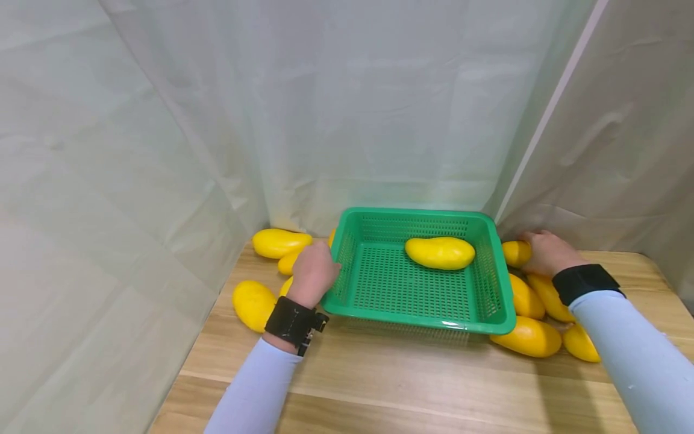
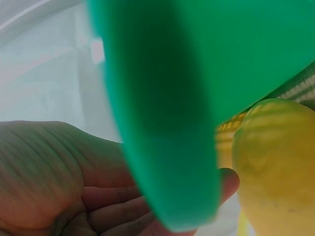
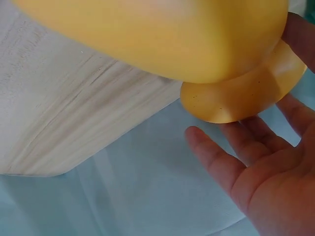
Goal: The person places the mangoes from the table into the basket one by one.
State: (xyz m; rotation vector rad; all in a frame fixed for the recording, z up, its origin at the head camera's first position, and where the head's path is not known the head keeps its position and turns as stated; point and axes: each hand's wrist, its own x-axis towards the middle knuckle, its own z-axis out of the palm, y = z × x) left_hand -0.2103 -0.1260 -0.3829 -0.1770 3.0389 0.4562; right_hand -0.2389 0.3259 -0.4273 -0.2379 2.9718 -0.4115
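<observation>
In the head view my left hand point(image 1: 313, 272) is at the left rim of a green plastic basket point(image 1: 374, 320), over a cluster of mangoes. The basket rim point(image 2: 167, 147) hides much of its fingers in the left wrist view; one fingertip point(image 2: 229, 184) shows past it, close to a yellow mango point(image 2: 278, 162). I cannot tell whether this hand grips anything. Right of the basket, my right hand point(image 1: 550, 254) holds a mango point(image 1: 516, 254), thumb on one side and fingers on the other in the right wrist view. One mango point(image 1: 440, 252) lies inside the basket.
Two mangoes, one behind point(image 1: 281, 243) and one in front point(image 1: 252, 305), lie on the left of the wooden table point(image 1: 412, 386). Several more, including a front mango point(image 1: 528, 337), crowd the basket's right side. A pale curtain point(image 1: 390, 120) hangs behind the table.
</observation>
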